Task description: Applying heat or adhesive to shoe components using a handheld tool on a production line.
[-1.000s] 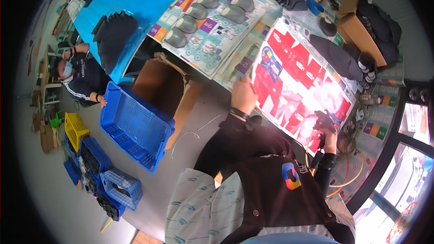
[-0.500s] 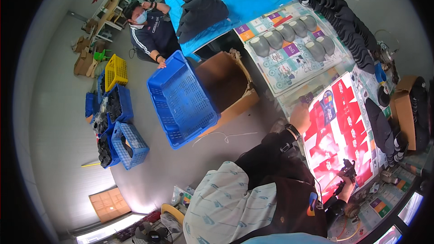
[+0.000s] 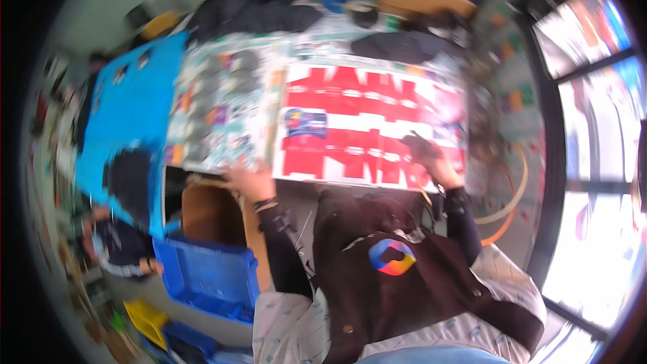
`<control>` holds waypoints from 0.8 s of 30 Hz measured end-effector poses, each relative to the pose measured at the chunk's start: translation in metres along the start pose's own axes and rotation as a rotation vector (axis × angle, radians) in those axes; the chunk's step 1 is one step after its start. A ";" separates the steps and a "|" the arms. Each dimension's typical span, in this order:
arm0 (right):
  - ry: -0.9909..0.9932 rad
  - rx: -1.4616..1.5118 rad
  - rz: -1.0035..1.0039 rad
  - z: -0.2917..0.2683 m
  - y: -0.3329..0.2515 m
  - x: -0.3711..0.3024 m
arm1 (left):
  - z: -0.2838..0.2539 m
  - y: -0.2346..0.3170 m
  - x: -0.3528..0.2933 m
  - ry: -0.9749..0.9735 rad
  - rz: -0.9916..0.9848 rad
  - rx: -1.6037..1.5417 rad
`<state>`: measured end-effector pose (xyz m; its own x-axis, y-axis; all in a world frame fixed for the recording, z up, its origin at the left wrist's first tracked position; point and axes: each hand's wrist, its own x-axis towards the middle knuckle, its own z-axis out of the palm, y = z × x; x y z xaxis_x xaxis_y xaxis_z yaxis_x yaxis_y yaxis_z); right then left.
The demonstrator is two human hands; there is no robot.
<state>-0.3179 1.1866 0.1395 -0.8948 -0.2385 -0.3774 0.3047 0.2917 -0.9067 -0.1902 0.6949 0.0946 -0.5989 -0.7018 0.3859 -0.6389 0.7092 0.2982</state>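
A dark spray gun (image 3: 419, 147) is gripped in my right hand (image 3: 439, 167), over the right part of a red and white printed sheet (image 3: 354, 123) on the table. My left hand (image 3: 248, 183) is empty, fingers apart, at the table's near edge left of the sheet; motion blurs it, and I cannot tell whether it touches the table. Left of the sheet, several grey rounded pads (image 3: 202, 91) lie in rows on a patterned board (image 3: 226, 118). Black shaped pieces (image 3: 397, 47) lie beyond the sheet.
At lower left, a blue plastic crate (image 3: 209, 276) rests against an open cardboard box (image 3: 253, 229); a seated person's hand (image 3: 155, 266) is near it. A blue-covered table (image 3: 128, 128) holds a dark stack (image 3: 131, 182). Orange and pale hoses (image 3: 515, 205) curve at right, beside windows (image 3: 593, 229).
My view has swung to the right, so the printed sheet now lies straight ahead and the windows show. The spray gun stays in my right hand; my left hand is now nearer the grey pads' board.
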 end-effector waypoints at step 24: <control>0.008 0.302 0.113 -0.051 0.059 -0.040 | 0.072 0.142 -0.049 -1.401 -0.639 -1.262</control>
<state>-0.2809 1.2610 0.1103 -0.8520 -0.2130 -0.4783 0.4841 0.0273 -0.8746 -0.2862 0.8254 0.0548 -0.7572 0.0640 -0.6500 -0.6104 -0.4238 0.6693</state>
